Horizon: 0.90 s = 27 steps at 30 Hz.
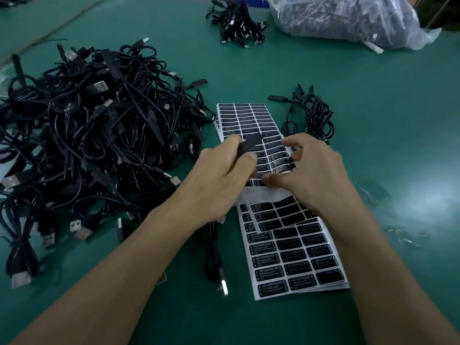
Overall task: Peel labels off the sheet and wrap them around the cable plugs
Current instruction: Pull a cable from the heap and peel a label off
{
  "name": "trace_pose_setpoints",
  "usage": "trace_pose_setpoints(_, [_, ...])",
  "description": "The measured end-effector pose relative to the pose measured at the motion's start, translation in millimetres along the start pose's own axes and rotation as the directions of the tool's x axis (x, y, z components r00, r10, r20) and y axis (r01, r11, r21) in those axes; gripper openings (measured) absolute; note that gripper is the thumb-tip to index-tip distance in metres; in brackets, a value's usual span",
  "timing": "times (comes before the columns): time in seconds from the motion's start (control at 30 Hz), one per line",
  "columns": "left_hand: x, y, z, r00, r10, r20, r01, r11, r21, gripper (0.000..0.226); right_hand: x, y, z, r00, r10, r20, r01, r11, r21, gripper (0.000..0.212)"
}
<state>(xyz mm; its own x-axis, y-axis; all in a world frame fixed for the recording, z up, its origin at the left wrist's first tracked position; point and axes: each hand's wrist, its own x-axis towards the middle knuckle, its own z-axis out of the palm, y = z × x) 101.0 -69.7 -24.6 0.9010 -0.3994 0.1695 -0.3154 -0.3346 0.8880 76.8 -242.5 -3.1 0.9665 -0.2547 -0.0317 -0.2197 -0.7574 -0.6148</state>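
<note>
Here the left hand grips one stiff black plug over the label sheet; the right hand pinches one label on it, likely thin, limp and sticky, best lifted by a corner. At least two sheets; one cable pile left of the sheet, one bundle right

I see a teal-green table, paler where glare falls at my right. The cables heaped on the left are black with silver USB ends. The plug is matte black. The sheet is white and carries a grid of black labels with small white print; a bare white band crosses its middle. The far bag is clear, whitish plastic over dark contents. The bundle beside it is black, silver-tipped.
</note>
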Motion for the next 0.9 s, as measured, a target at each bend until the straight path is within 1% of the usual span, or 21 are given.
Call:
trace_pose_setpoints(0.07, [1, -2, 0, 0.999, 0.033, 0.002, -0.033, 0.997, 0.064, 0.028, 0, 2, 0, 0.999, -0.024, -0.024, 0.025, 0.998, 0.064, 0.077])
trace_pose_setpoints(0.13, [1, -4, -1, 0.999, 0.037, -0.014, -0.035, 0.994, 0.104, 0.033, 2, 3, -2, 0.999, -0.019, -0.028, 0.024, 0.984, 0.179, 0.067])
trace_pose_setpoints(0.23, [1, -4, -2, 0.998, 0.034, -0.052, -0.028, 0.992, 0.122, 0.039, 6, 5, -6, 0.999, 0.005, 0.049, -0.024, 0.915, 0.404, 0.044])
trace_pose_setpoints(0.27, [1, -4, -2, 0.997, 0.037, -0.064, -0.029, 0.992, 0.126, 0.04, 8, 6, -8, 0.996, 0.009, 0.083, -0.046, 0.89, 0.454, 0.041])
trace_pose_setpoints(0.33, [1, -2, -3, 0.996, 0.046, -0.078, -0.035, 0.991, 0.131, 0.04, 8, 7, -10, 0.988, -0.002, 0.153, -0.079, 0.849, 0.522, 0.045])
trace_pose_setpoints(0.43, [0, 0, -4, 0.995, 0.067, -0.076, -0.058, 0.991, 0.118, 0.037, 6, 6, -10, 0.975, -0.059, 0.215, -0.075, 0.823, 0.564, 0.054])
trace_pose_setpoints(0.53, [-1, 2, -5, 0.995, 0.077, -0.064, -0.072, 0.994, 0.077, 0.04, 7, 7, -7, 0.967, -0.116, 0.226, -0.035, 0.819, 0.572, 0.061])
trace_pose_setpoints(0.67, [-2, 4, -5, 0.997, 0.062, -0.051, -0.06, 0.997, 0.046, 0.044, 7, 10, -4, 0.965, -0.153, 0.212, 0.003, 0.818, 0.576, 0.058])
trace_pose_setpoints(0.9, [-3, 6, -5, 0.995, 0.052, -0.087, -0.041, 0.992, 0.121, 0.044, 4, 4, 0, 0.96, -0.185, 0.21, 0.038, 0.83, 0.556, 0.046])
